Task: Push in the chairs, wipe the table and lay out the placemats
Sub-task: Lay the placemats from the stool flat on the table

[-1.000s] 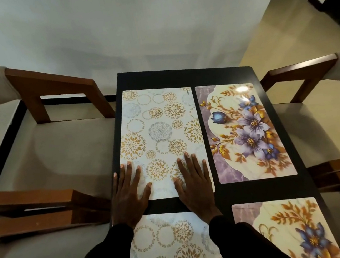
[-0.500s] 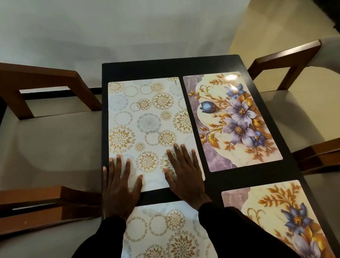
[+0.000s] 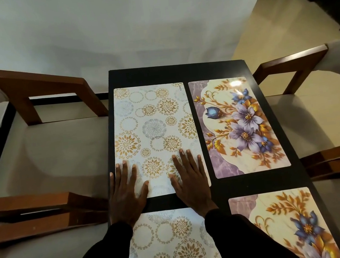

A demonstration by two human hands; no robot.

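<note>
Left hand (image 3: 126,192) and right hand (image 3: 191,180) flat, palms down, fingers spread — side by side, dark sleeves.

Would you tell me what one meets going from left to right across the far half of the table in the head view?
Left chair's wooden armrest → white and gold circle-pattern placemat → purple floral placemat → right chair's wooden armrest. Both hands rest flat on the circle-pattern placemat's near edge.

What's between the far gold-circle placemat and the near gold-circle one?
In the head view, only a bare strip of dark table separates the far gold-circle placemat from the near one; both hands' heels bridge it.
</note>
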